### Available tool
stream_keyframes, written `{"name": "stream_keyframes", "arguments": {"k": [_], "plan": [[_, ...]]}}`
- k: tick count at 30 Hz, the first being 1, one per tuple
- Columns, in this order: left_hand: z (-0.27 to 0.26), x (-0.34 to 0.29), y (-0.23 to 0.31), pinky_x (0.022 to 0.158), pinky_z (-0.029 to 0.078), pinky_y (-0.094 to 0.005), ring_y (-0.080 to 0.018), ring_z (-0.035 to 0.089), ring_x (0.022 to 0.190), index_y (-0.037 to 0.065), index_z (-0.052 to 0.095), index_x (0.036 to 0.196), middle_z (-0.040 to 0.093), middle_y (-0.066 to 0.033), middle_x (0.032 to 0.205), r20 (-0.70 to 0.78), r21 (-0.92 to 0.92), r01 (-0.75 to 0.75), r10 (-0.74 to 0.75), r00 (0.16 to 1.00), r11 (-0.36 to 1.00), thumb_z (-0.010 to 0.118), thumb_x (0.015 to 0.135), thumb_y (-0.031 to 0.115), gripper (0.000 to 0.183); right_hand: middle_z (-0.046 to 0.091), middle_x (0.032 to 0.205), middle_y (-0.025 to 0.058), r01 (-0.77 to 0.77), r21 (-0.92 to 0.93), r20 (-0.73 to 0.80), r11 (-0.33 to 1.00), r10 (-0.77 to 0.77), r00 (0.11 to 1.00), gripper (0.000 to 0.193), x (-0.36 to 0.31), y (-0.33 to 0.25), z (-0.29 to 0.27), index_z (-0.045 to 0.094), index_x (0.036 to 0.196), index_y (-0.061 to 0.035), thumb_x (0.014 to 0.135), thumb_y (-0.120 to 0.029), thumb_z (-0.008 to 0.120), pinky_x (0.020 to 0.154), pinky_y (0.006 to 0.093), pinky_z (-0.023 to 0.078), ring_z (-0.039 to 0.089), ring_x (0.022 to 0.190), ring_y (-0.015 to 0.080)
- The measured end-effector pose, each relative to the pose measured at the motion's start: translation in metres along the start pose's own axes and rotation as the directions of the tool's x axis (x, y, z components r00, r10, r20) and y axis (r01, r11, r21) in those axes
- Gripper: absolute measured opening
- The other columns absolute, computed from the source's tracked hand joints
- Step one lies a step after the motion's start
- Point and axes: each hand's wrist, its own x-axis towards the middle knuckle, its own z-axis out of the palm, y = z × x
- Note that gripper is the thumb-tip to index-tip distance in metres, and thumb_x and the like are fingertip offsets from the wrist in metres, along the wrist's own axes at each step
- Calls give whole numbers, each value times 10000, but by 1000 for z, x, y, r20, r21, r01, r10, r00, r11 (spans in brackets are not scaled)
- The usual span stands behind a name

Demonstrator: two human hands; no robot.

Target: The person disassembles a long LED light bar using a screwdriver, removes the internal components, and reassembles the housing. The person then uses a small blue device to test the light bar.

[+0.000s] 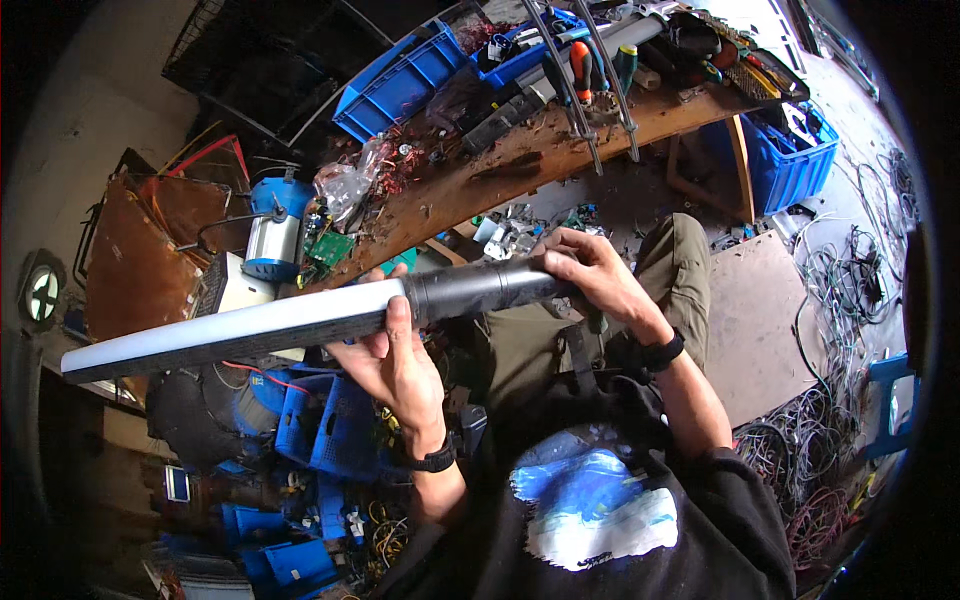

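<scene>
Across the middle I hold a long LED light wand (250,321), with a white front strip, a dark back and a black cylindrical handle. It lies nearly level, its narrow far end pointing left. My left hand (400,365) is closed around it from below where the white strip meets the handle, thumb on the near side and fingertips showing behind. At the handle's right end, my right hand (595,278) grips with thumb and fingers; the very end is partly hidden by that hand.
A wooden bench (480,190) ahead carries a blue crate (400,85), screwdrivers (580,68) and scraps. Left of it stands a blue-and-silver cylindrical machine (275,230). Blue baskets (325,420) lie lower left. Tangled cables (790,450) cover the floor at right, beside a flat board (760,330).
</scene>
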Motion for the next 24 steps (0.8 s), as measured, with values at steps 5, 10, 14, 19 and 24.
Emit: {"name": "stream_keyframes", "arguments": {"k": [5,10,14,19,24], "plan": [[-1,-11,11,1180,488,-557,-330,623,1283,70,261,1557,582,-195,1380,1,-1,-93,93,996,996,688,973,-80,739,636,1003,4,174,-54,80,983,-169,982,546,-12,-8,-1,648,1191,-33,835,-318,947,884,289,478,551,962,98],[-26,-24,27,1061,592,-511,-335,650,1302,45,463,1507,622,-218,1453,145,161,-13,-11,989,987,675,1009,-29,547,709,1102,18,442,-97,174,892,-422,890,584,-11,-18,-10,689,1249,-61,779,-247,982,954,313,494,621,1040,127],[-47,-40,41,1069,589,-477,-303,641,1321,30,527,1467,612,-224,1476,206,297,-56,-7,978,953,710,977,-42,527,731,1158,37,556,-154,212,817,-522,826,631,-18,-24,-7,684,1284,-66,757,-233,987,987,332,506,648,1091,152],[-60,-60,53,1004,467,-279,-139,611,1064,-44,584,1346,671,-174,1421,158,165,-18,-8,987,986,866,896,74,544,731,1206,58,584,-130,307,801,-527,792,662,-24,-27,8,672,1325,-60,760,-214,982,1001,341,517,657,1122,159],[-83,-69,55,1112,453,-371,-220,614,1191,62,354,1433,634,-180,1414,191,270,-59,7,982,961,904,858,74,796,725,1233,72,581,-188,361,792,-495,791,677,-27,-22,21,663,1347,-53,763,-192,977,1023,356,520,671,1140,185]]}}
